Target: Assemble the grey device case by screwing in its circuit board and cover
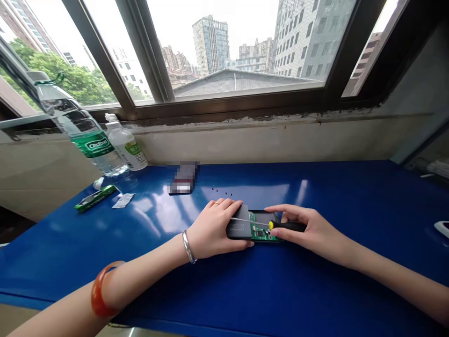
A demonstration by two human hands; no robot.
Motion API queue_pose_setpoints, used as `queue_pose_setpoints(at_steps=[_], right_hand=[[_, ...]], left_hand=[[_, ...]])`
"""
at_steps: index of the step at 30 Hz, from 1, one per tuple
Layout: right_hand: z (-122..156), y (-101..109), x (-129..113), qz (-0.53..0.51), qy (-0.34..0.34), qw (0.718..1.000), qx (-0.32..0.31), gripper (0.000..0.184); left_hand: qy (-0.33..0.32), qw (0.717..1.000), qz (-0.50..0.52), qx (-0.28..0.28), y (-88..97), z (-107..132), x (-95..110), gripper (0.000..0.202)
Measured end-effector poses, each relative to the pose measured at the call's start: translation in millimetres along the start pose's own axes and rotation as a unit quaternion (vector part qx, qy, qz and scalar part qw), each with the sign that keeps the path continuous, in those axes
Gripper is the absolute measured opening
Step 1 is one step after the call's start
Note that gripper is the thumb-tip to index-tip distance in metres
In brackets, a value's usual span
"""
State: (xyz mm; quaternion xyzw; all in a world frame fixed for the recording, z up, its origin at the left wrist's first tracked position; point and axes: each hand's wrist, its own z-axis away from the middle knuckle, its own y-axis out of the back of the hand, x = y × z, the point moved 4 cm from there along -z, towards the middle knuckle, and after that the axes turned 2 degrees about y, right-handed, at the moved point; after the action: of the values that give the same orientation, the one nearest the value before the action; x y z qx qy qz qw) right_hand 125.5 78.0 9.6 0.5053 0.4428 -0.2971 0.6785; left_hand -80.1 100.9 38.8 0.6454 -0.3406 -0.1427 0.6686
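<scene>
My left hand [215, 227] is closed around the left end of a small electronic device, thumb along its near edge and fingers over the far side. A dark grey rectangular block [241, 227] with faint print covers that end. To its right, a green circuit board [260, 232] lies exposed in a black casing. My right hand [317, 231] holds a screwdriver [289, 226] by its black and yellow handle, low over the board. Its thin metal shaft points left across the board and block, with the tip close to my left fingers. Whether the tip touches anything I cannot tell.
Several tiny black screws [226, 193] lie beyond the device on the blue table [336, 196]. A blurred-out flat object [184, 178] rests farther back. At left are a green packet [96, 198], a white slip [123, 201], a large water bottle [82, 126] and a pump bottle [125, 142].
</scene>
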Motion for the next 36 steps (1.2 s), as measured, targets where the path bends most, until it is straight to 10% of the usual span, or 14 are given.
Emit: queue_pose_setpoints(at_steps=[19,36], right_hand=[[-11,13,11,-0.267,-0.076,0.96,0.036,0.032],[-6,1,0,-0.239,-0.032,0.959,-0.148,0.034]], left_hand=[[0.015,0.994,0.101,0.029,3.3,2,-2,0.083],[-0.024,0.983,0.181,0.022,2.6,2,-2,0.073]])
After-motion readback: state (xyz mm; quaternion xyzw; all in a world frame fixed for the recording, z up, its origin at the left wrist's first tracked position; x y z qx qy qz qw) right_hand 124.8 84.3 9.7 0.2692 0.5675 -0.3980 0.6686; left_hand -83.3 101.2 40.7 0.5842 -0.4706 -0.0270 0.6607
